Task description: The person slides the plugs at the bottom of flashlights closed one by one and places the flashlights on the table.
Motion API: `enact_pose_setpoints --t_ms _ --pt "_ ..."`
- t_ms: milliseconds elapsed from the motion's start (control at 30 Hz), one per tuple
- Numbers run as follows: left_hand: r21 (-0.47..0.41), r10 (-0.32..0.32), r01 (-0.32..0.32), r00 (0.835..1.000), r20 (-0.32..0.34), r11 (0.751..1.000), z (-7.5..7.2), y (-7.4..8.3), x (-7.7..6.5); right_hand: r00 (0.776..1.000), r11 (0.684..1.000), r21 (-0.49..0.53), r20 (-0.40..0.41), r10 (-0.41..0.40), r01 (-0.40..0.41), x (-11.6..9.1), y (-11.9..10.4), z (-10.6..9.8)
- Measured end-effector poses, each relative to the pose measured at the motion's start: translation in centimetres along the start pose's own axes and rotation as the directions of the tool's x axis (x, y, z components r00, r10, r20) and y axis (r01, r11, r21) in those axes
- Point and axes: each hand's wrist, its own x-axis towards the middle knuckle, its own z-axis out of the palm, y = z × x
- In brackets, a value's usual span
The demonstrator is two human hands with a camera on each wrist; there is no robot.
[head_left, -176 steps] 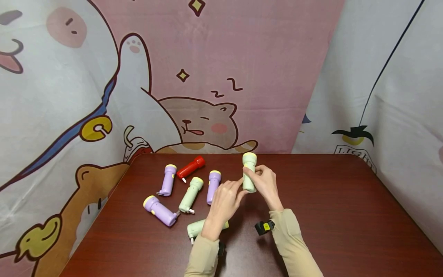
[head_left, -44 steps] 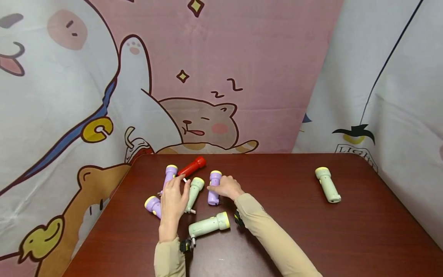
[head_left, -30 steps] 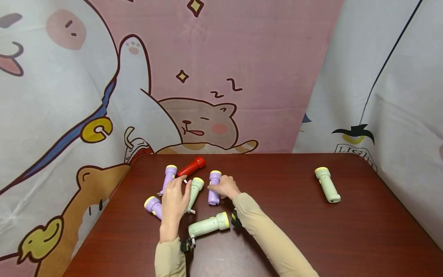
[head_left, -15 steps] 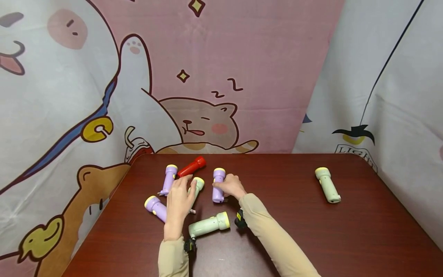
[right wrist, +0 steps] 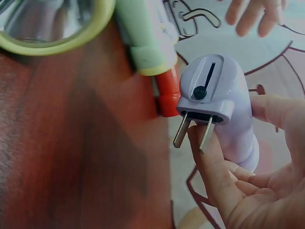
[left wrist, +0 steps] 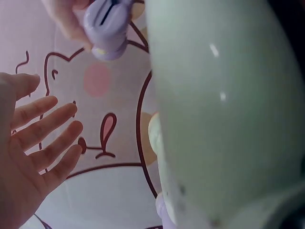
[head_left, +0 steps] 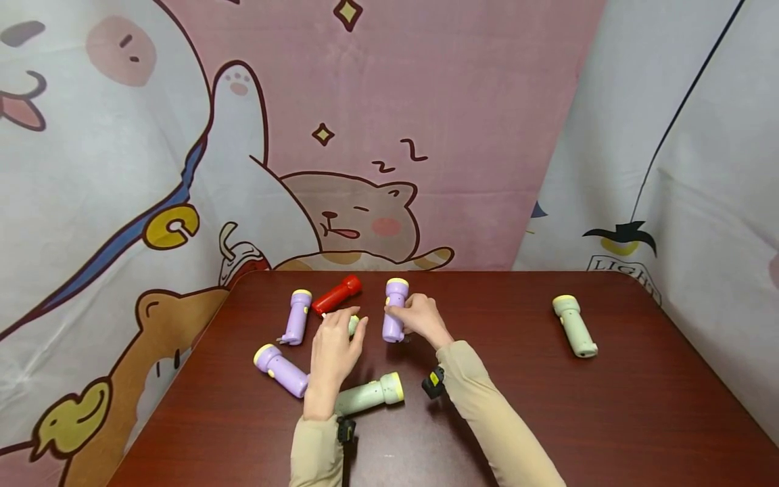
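Note:
My right hand (head_left: 422,318) grips a purple flashlight (head_left: 395,291) with a yellow rim, held upright at mid table. In the right wrist view, two metal plug prongs (right wrist: 207,134) stick out from the tail of this flashlight (right wrist: 243,124), near the forefinger. My left hand (head_left: 335,352) is held to its left with nothing in it; the left wrist view shows its fingers (left wrist: 50,129) spread and straight. Behind that hand is a mostly hidden green flashlight (head_left: 353,325). Another green flashlight (head_left: 371,396) lies by the left wrist and looms large in the left wrist view.
Two more purple flashlights (head_left: 297,316) (head_left: 282,372) lie on the left, one with its prongs out. A red flashlight (head_left: 337,295) lies near the back edge. Far to the right, a green flashlight (head_left: 575,326) rests on the brown table (head_left: 608,419).
Earlier both hands held a green flashlight, which now lies at the right. My right hand has raised the purple flashlight from its place, up and rightward. My left hand has drifted right.

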Motion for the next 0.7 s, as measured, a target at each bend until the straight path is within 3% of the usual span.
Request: enact_pose_setpoints --t_ms 267,700 --pt "-0.009 0.048 -0.048 0.996 0.07 0.999 0.9 1.5 0.2 0.999 0.999 0.042 -0.036 -0.022 0.024 -0.8 -0.8 -1.8" --pt "-0.045 0.154 -0.149 0.978 0.138 0.988 2.1 3.2 0.2 0.993 0.998 0.005 -0.097 -0.063 0.063 -2.2 -1.5 -3.8"
